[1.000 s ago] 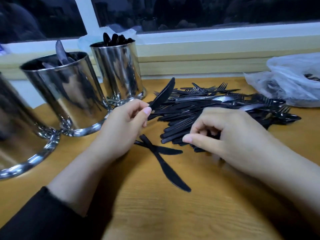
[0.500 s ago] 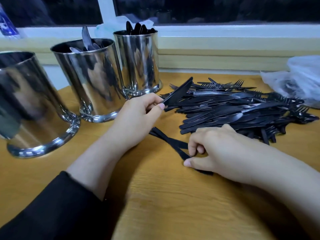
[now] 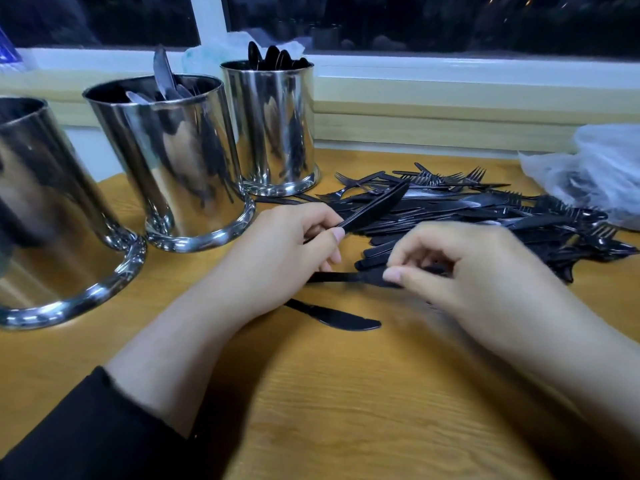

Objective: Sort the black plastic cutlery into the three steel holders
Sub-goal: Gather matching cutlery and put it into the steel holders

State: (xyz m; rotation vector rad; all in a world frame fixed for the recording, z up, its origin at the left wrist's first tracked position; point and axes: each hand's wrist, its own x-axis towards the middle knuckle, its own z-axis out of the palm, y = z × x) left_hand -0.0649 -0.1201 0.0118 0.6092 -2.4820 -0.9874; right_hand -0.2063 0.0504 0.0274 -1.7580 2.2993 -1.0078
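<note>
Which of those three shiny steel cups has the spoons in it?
The far holder, nearest the window: rounded black spoon bowls poke above its rim. The middle holder shows knife blades instead, and the near holder shows nothing above its rim.

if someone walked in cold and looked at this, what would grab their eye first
Probably the three shiny steel holders lined up at the left of the wooden table, then the big pile of black cutlery sprawled to their right. In front, the left hand and the right hand each pinch a black knife.
</note>
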